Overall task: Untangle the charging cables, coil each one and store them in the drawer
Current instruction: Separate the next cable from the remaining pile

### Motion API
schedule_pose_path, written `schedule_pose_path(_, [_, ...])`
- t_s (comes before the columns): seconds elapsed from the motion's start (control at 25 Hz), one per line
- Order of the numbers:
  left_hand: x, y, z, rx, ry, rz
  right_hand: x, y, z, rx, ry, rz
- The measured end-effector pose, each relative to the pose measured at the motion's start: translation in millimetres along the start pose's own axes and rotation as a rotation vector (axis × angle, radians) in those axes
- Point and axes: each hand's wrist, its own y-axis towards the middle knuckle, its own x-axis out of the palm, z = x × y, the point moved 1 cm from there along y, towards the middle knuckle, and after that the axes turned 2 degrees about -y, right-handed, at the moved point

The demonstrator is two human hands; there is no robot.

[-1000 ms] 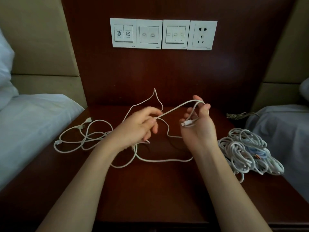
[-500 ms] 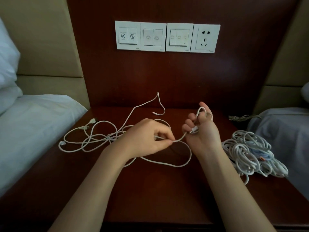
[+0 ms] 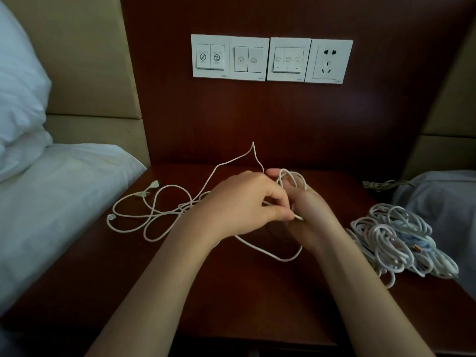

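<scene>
The main risk is the slack. The cable (image 3: pixel 296 176) being wound trails from the hands in a loose bow toward the near edge of the worktop (image 3: pixel 231 292), and another stretch arches up toward the back edge before dropping into the tangle (image 3: pixel 185 208) on the left side. If the next turns are pulled hard, that run could drag the tangle along or tighten a crossing into a knot. The turns already made could also slip off the fingertips if the right hand (image 3: pixel 316 222) loosens. The pile (image 3: pixel 396 235) at the right edge lies near that wrist, so a wide sweep could catch it.

Several small turns of the cable sit round the raised right fingers (image 3: pixel 273 172), which hold them in place, though much of that hand is hidden behind the other. The left hand (image 3: pixel 242 204) is closed in a pinch, thumb and left fingers (image 3: pixel 278 212) nipping the cable just beside the right palm, where a short white end pokes out. Both hands hover over the middle of the worktop. Plug ends of the tangle lie near the left edge, beside the bed (image 3: pixel 64 202). No drawer is in view.
</scene>
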Motion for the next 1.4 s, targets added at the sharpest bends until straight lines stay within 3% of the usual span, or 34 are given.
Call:
schedule_pose_path(0.24, [-2.7, -1.8, -5.9, -0.192, 0.017, 0.149, 5.3, -0.6, 2.6, 0.103, -0.054, -0.013])
schedule_pose_path(0.44, [-4.9, -6.8, -18.0, -0.33, 0.141, -0.075, -3.5, 3.6, -1.8, 0.062, 0.169, 0.065])
schedule_pose_path(0.6, [-3.7, -7.0, -9.1, -0.293, 0.02, -0.163, -4.4, 4.0, 0.6, 0.071, 0.052, 0.109])
schedule_pose_path(0.68, [-5.3, -7.2, -4.6, -0.268, 0.051, -0.122, -4.1, 2.3, -0.1, 0.075, 0.066, 0.071])
schedule_pose_path(0.76, [-5.0, -6.5, -6.9, -0.249, -0.071, -0.119, -2.4, -0.3, -0.7, 0.067, 0.084, 0.003])
schedule_pose_path(0.84, [-3.5, -6.8, -11.9, -0.245, -0.209, -0.182, 0.2, -2.2, 0.4, 0.062, 0.055, -0.055])
schedule_pose_path(0.96, [-1.1, -6.5, -14.9, -0.28, -0.174, -0.235, 5.3, -5.8, 0.1, 0.047, 0.01, -0.141])
schedule_pose_path(1.08, [0.0, -1.3, -12.7, -0.365, -0.408, -0.041, 8.0, -8.9, -2.2, 0.037, 0.004, -0.203])
schedule_pose_path(1.24, [2.2, 3.1, -18.0, -0.381, -0.383, 0.232, 10.8, -11.8, -0.5, 0.073, -0.02, -0.252])
schedule_pose_path(1.4, [8.0, 5.5, -20.5, -0.352, -0.331, 0.241, 10.5, -12.1, 3.8, 0.11, -0.117, -0.228])
